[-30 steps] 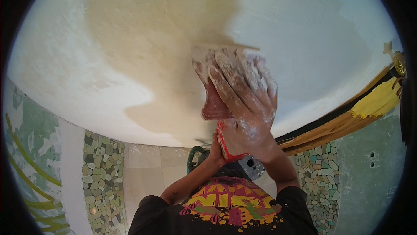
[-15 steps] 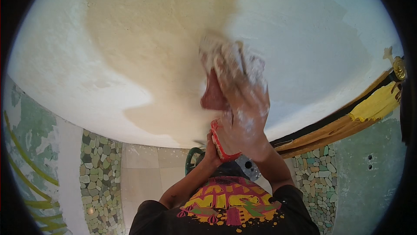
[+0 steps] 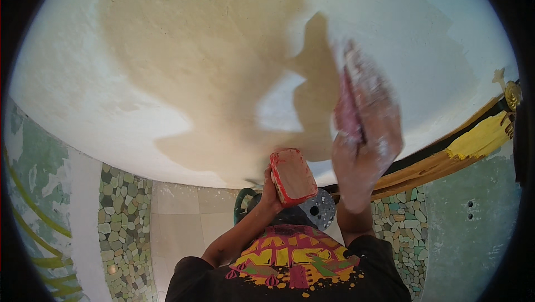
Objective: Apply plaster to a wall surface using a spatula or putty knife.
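Observation:
My left hand [image 3: 270,193] is closed around the side of a red rectangular tub [image 3: 293,176] with pale, smooth-looking material in it. The tub sits low in front of my chest. Further up and to the right, my right hand [image 3: 372,118], smeared white and blurred by motion, grips a flat reddish piece [image 3: 348,109]. Whether that is a spreader or a pad, I cannot tell. The hand is over a broad pale plastered wall [image 3: 212,34], and the blur hides whether the piece touches it. My shadow falls across the wall.
Green pipe or hose [image 3: 241,204] and a grey speckled round-topped object [image 3: 322,210] show beyond my chest. Pebble strips [image 3: 125,218] flank a tiled floor [image 3: 175,207]. A wooden edge with yellow cloth [image 3: 479,137] and a gold ornament [image 3: 511,94] lies at right.
My right hand has swung right, away from the tub, with the reddish piece still in it. The tub's contents now show; my left hand has stayed nearly in place.

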### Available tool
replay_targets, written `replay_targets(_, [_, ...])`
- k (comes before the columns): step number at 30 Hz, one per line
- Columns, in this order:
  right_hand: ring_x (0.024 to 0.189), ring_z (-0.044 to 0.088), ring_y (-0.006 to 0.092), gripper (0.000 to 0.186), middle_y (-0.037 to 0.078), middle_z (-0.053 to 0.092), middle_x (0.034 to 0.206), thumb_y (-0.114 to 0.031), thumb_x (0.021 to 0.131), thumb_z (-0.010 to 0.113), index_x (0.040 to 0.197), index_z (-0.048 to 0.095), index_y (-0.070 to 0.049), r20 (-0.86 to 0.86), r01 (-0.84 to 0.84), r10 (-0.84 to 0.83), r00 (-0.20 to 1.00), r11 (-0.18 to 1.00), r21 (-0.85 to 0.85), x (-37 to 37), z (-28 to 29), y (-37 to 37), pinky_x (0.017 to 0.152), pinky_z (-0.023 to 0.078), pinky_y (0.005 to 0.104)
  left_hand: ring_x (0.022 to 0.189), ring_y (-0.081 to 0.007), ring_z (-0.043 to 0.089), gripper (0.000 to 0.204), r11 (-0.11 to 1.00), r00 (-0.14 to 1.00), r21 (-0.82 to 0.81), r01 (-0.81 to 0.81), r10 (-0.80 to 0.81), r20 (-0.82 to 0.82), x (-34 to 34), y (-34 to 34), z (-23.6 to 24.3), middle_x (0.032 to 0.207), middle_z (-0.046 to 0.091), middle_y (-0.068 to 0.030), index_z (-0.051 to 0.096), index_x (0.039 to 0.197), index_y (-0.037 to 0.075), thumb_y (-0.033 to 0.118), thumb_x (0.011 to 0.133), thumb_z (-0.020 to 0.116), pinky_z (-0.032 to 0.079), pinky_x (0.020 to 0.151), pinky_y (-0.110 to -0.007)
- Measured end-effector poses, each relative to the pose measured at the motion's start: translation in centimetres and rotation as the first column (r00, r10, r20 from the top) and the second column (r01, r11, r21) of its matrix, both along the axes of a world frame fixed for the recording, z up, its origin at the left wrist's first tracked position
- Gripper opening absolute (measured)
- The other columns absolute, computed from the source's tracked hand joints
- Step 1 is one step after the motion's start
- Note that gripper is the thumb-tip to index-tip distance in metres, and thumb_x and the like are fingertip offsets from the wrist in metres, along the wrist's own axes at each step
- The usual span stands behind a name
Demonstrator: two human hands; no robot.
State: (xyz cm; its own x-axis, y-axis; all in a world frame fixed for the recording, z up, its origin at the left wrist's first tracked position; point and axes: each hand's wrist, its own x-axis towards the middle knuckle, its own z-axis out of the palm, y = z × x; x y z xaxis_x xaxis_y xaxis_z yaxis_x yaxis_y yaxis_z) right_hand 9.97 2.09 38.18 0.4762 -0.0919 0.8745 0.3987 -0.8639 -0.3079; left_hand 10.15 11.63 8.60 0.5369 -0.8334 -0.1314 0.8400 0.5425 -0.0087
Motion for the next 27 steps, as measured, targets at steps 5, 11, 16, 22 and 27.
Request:
replay_targets(5, [0.121, 0.064, 0.0371, 0.047, 0.014, 0.069, 0.129, -0.002, 0.078, 0.06, 0.123, 0.073, -0.009, 0.06, 0.244, -0.237, 0.97, 0.931, -0.273, 1.1, -0.5, 1.3, 0.107, 0.046, 0.0489, 0.132, -0.0331, 0.055, 0.076, 1.0, 1.0, 0.01, 0.011, -0.011, -0.029, 0.1, -0.5, 0.0, 0.148, 0.053, -0.0116, 0.041, 0.151, 0.015, 0.07, 0.1, 0.029, 0.043, 0.111, -0.059])
replay_targets(11, [0.132, 0.053, 0.0388, 0.062, 0.015, 0.065, 0.134, -0.011, 0.066, 0.065, 0.128, 0.07, -0.008, -0.337, 0.004, -0.101, 0.936, 0.961, -0.278, -0.6, -5.1, 3.3, 0.111, 0.04, 0.048, 0.136, -0.0335, 0.051, 0.073, 0.996, 0.996, 0.023, -0.087, 0.086, 0.036, 0.0, -0.4, -0.5, 0.15, 0.051, -0.012, 0.041, 0.152, 0.014, 0.066, 0.102, 0.029, 0.039, 0.116, -0.053])
replay_targets(16, [0.128, 0.054, 0.0409, 0.066, 0.015, 0.064, 0.134, -0.009, 0.068, 0.064, 0.134, 0.066, -0.008, -0.254, -0.009, -0.063, 0.965, 0.962, -0.273, -1.2, -2.8, 3.3, 0.11, 0.04, 0.05, 0.136, -0.0339, 0.051, 0.072, 0.972, 0.91, 0.13, -0.194, 0.129, 0.393, -0.6, -0.2, 1.4, 0.15, 0.051, -0.0126, 0.041, 0.152, 0.014, 0.064, 0.102, 0.028, 0.039, 0.116, -0.052])
replay_targets(22, [0.129, 0.054, 0.042, 0.064, 0.015, 0.061, 0.139, -0.007, 0.07, 0.065, 0.134, 0.065, -0.007, -0.222, 0.031, -0.115, 0.968, 0.937, -0.348, 1.6, -3.8, 3.0, 0.112, 0.037, 0.0517, 0.135, -0.0339, 0.053, 0.072, 0.992, 1.0, 0.128, -0.014, 0.016, -0.019, -0.3, 0.6, 2.2, 0.15, 0.052, -0.0125, 0.042, 0.152, 0.015, 0.065, 0.102, 0.03, 0.041, 0.113, -0.053])
replay_targets(27, [0.135, 0.05, 0.0425, 0.064, 0.015, 0.058, 0.143, -0.005, 0.071, 0.067, 0.134, 0.064, -0.003, -0.445, -0.074, -0.07, 0.893, 0.952, -0.298, 0.0, -12.1, 2.2, 0.115, 0.034, 0.0546, 0.134, -0.0326, 0.054, 0.07, 0.998, 0.998, 0.069, -0.006, 0.01, -0.062, 0.0, 0.8, -1.0, 0.149, 0.052, -0.0127, 0.042, 0.152, 0.014, 0.063, 0.103, 0.031, 0.043, 0.112, -0.052])
